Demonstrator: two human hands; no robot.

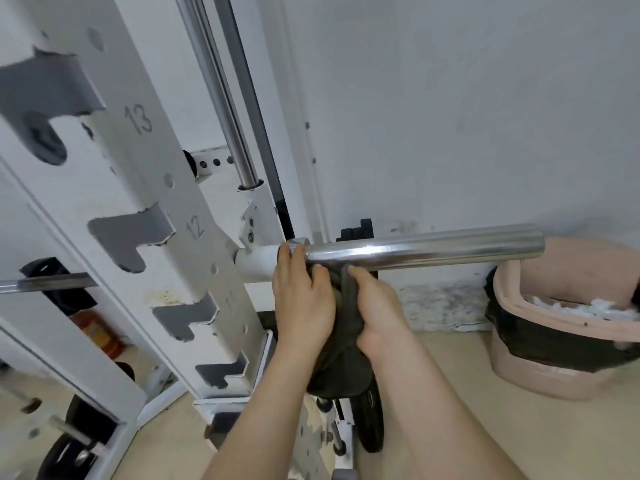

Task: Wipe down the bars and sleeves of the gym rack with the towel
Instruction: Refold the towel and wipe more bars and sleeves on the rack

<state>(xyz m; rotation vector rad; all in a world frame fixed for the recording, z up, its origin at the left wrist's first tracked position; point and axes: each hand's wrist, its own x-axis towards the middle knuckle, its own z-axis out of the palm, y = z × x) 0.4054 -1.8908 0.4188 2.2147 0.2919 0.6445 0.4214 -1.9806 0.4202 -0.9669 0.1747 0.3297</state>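
- The rack upright (145,202), with its numbered notches, stands just left of the hands. Its cut edges look sharp, so I judge a backward swing of the left elbow could scrape on them.
- The left hand (303,299) lies over the towel with its fingers (289,251) curled. The tips reach the collar where the chrome sleeve (422,252) meets the white shaft. A fingertip could get nipped at that step if the sleeve turns.
- The dark towel (341,348) is bunched between both hands at the sleeve's inner end. It hangs below the sleeve rather than wrapping round it, so a wipe from this hold would probably miss the top.
- Its loose tail drops toward a weight plate (370,420) and pegs below, where it might snag.
- The right hand (377,317) grips the towel, fingers closed round the cloth and thumb up against the sleeve's underside.
- To the right the sleeve runs bare to its end, giving open room for a stroke.
- A pink bin (568,320) sits near and below that end, and the wall is close behind.
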